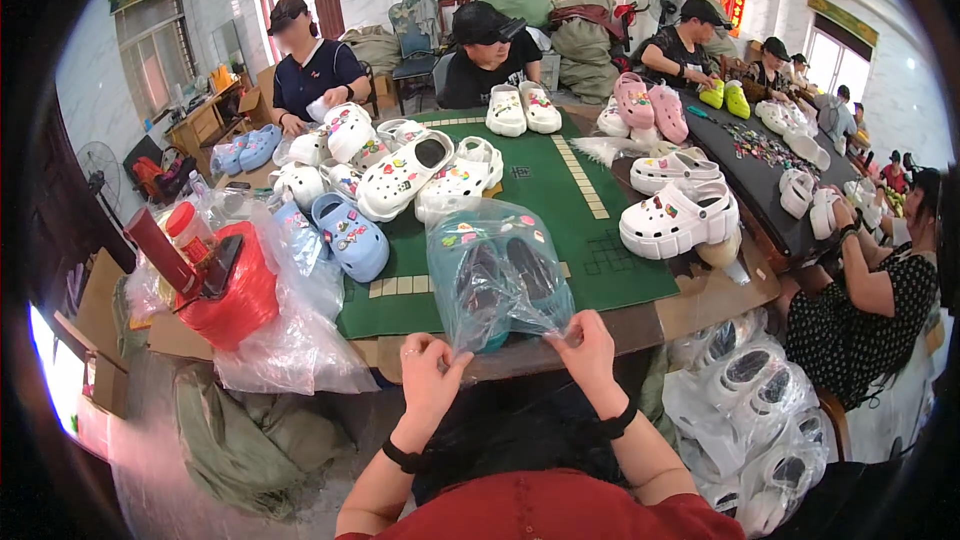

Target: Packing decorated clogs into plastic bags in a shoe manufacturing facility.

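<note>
Shirt [540, 505] in red closest of all, then dark wristbands [404, 457], then both hands at the near edge of the counter [640, 330]: left hand [430, 377] and right hand [584, 350] each narrowed to a thumb-and-finger pinch on a corner of a clear bag [500, 308], well apart, likely to keep its near edge stretched wide. One layer of plastic or two in that grip? Impossible to tell. Inside, a pair of teal clogs [482, 275], side by side, dark insoles up, presumably for a neat fit; charms [466, 238] smeared by creases, soles out of sight. Low to the right, bagged clogs [745, 365] in a heap, details lost in the glare. Over to the left, red twine [235, 300] and loose clear plastic [290, 350] spilling over the edge, perhaps there for easy reach. Further in, around the green mat [610, 280], a blue clog [352, 240] and piled white clogs [405, 180], some half hidden. Beyond, a co-worker [490, 55] in a dark cap, legs blocked from view. Finally, bulky sacks [585, 55] at the back, contents unknown.
</note>
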Demonstrator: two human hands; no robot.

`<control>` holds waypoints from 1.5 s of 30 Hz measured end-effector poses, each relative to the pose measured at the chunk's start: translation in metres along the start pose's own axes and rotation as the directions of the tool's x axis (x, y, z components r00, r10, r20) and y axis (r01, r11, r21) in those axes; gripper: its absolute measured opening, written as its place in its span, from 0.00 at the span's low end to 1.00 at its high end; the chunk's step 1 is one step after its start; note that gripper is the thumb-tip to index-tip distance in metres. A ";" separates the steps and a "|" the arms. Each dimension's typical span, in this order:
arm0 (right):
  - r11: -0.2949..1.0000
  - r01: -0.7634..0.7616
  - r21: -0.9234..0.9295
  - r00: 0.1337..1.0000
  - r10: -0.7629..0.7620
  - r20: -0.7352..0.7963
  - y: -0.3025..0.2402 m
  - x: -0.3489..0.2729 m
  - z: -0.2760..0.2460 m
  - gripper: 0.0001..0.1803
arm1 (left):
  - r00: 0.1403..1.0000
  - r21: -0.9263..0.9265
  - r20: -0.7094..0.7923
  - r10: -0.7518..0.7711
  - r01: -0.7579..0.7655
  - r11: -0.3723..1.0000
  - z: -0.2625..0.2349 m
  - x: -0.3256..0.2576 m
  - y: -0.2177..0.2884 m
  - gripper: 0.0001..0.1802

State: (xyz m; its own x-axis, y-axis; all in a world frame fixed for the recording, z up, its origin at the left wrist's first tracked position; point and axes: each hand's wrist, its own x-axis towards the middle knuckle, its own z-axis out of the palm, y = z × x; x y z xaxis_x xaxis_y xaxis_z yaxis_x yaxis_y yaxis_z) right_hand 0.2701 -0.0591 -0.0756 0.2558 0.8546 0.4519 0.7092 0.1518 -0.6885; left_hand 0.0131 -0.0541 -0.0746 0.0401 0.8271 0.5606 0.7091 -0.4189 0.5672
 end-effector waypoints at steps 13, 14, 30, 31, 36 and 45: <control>0.994 0.054 0.093 0.998 -0.056 0.024 0.006 0.007 0.014 0.29 | 0.999 -0.162 0.001 0.047 -0.046 0.986 0.014 0.023 0.015 0.26; 0.994 0.054 0.092 0.998 -0.056 0.023 0.009 0.006 0.018 0.29 | 0.999 -0.162 0.001 0.048 -0.047 0.986 0.017 0.023 0.015 0.26; 0.944 -0.316 0.101 0.928 0.285 0.240 0.015 -0.007 -0.010 0.28 | 0.967 -0.116 0.077 -0.243 0.251 0.961 0.020 0.018 0.002 0.28; 0.981 -0.188 0.043 0.964 0.176 0.200 0.014 -0.008 -0.014 0.31 | 0.994 -0.020 -0.073 -0.077 0.076 0.997 0.020 0.020 0.006 0.27; 0.984 0.178 -0.033 0.981 -0.180 -0.073 -0.011 0.002 -0.029 0.36 | 1.000 -0.153 -0.028 -0.006 0.002 0.988 0.031 0.008 -0.009 0.23; 0.872 0.489 0.002 0.853 -0.479 0.206 -0.068 0.021 0.000 0.45 | 0.994 -0.260 0.104 -0.029 0.055 0.964 0.021 0.011 -0.022 0.21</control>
State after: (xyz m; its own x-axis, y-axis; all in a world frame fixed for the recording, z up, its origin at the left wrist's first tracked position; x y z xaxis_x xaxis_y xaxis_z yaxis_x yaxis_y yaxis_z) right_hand 0.2267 -0.0517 -0.0192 -0.2567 0.7586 0.5988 0.7425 0.5514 -0.3803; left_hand 0.0127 -0.0280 -0.0935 0.0923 0.8734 0.4781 0.5029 -0.4553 0.7347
